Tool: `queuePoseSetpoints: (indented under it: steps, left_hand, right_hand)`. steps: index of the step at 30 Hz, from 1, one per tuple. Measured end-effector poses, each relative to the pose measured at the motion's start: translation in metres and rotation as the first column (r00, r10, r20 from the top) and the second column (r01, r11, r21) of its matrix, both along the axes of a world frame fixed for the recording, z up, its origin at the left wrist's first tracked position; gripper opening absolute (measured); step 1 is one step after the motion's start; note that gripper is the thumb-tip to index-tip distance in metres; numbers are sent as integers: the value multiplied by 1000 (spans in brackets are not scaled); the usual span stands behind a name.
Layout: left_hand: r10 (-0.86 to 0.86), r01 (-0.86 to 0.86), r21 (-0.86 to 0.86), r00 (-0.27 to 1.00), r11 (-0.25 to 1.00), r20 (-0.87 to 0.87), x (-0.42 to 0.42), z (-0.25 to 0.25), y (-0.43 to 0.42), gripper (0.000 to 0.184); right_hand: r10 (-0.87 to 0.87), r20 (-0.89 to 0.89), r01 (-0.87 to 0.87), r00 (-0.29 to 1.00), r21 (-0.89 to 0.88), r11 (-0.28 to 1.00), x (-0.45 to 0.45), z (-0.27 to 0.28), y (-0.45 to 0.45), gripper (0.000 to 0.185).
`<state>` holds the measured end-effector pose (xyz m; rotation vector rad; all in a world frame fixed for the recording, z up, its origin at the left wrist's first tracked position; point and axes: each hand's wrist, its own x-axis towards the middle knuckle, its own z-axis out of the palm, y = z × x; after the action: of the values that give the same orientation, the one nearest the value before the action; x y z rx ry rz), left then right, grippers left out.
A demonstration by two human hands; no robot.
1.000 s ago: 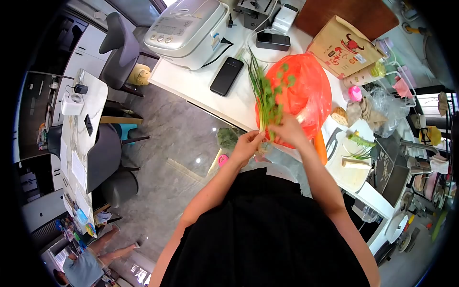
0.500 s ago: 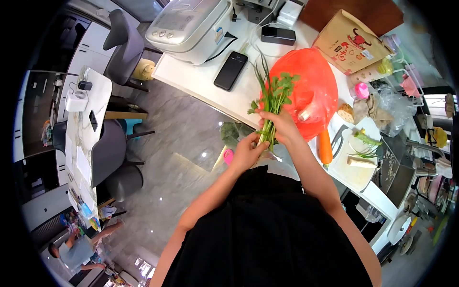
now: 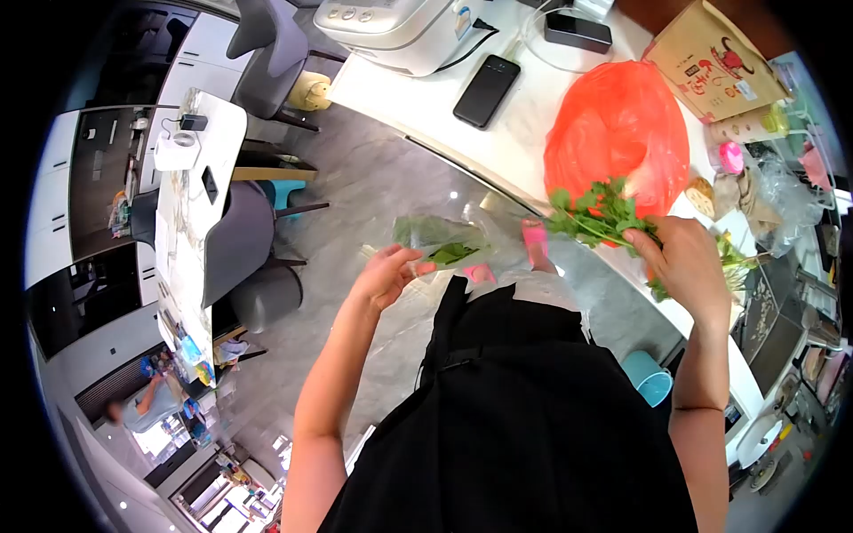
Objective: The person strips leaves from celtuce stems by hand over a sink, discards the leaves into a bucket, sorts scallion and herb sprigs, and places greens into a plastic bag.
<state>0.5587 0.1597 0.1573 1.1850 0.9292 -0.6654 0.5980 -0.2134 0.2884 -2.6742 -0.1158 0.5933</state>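
My right hand (image 3: 684,262) is closed around a bunch of leafy green herbs (image 3: 600,211), held sideways over the counter edge, with its leaves pointing left. The leaves overlap the lower part of a red plastic bag (image 3: 613,133) on the white counter. Out over the floor, my left hand (image 3: 391,274) has its fingers apart and holds nothing. Close beyond its fingertips is a clear plastic bag (image 3: 444,242) with green leaves inside; whether they touch is unclear.
A black phone (image 3: 487,91), a rice cooker (image 3: 400,31) and a paper bag (image 3: 711,62) are on the counter (image 3: 391,93). A blue bucket (image 3: 647,379) stands on the floor. Another person (image 3: 155,404) is at the lower left.
My hands have moved apart. The right hand has carried the herbs to the right and turned them sideways; the left has let go and moved left. The view has shifted.
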Motion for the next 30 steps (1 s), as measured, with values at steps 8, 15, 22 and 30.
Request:
queuePoseSetpoints:
  steps: [8, 15, 22, 30]
  left_hand:
    - [39, -42, 21, 994, 999, 104, -40, 35, 72, 57]
    - [-16, -49, 260, 970, 964, 241, -80, 65, 94, 72]
    - [164, -164, -2, 983, 986, 84, -93, 33, 119, 64]
    - [260, -204, -225, 931, 953, 257, -102, 51, 68, 64]
  right_hand:
    - [578, 67, -571, 814, -91, 816, 11, -21, 98, 12]
    - [821, -16, -818, 571, -94, 567, 3, -43, 243, 11]
    - [846, -8, -846, 533, -19, 533, -34, -95, 294, 13]
    - [649, -117, -582, 752, 347, 736, -62, -160, 320, 13]
